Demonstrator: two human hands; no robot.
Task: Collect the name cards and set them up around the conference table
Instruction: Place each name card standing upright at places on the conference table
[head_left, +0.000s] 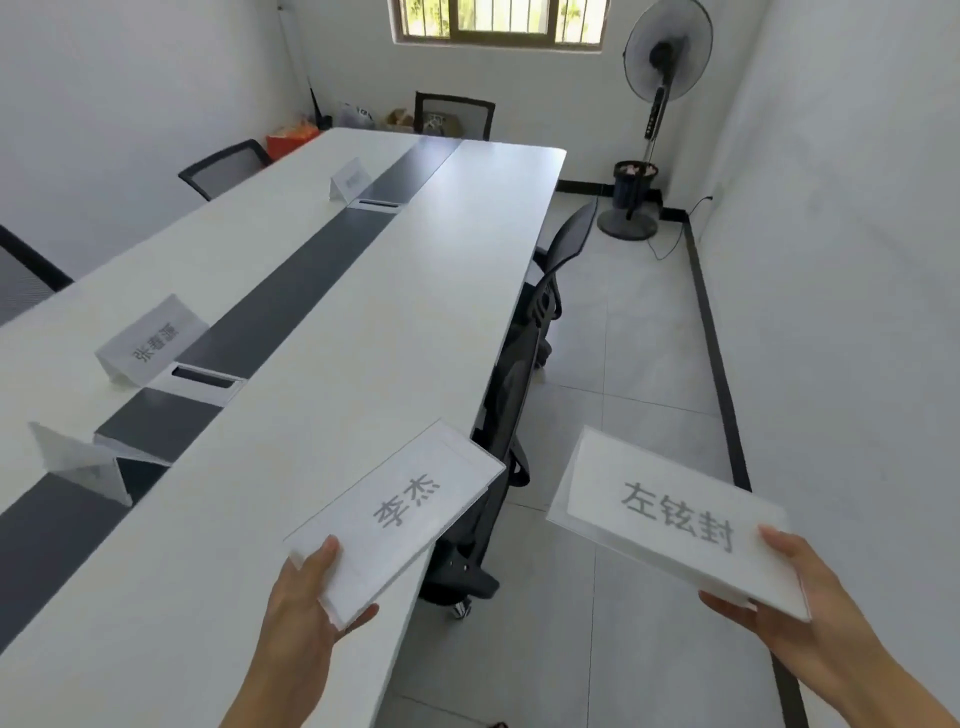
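The long white conference table with a dark grey centre strip (415, 270) filled the left and middle of the frame, with black mesh chairs (524, 364) tucked against its right edge. The job looked partly done. Two clear acrylic name cards were yet to be placed: the left-held card (400, 514) hung over the table's edge at lower centre, pinched thumb-on-top by the left hand (306, 587), and the right-held card (670, 519) hung over the floor at lower right, pinched likewise by the right hand (795, 608). Three cards already stood beside the strip: the nearest card (83, 462) at lower left, the middle card (150, 340) at centre left and the far card (350, 179) at upper centre.
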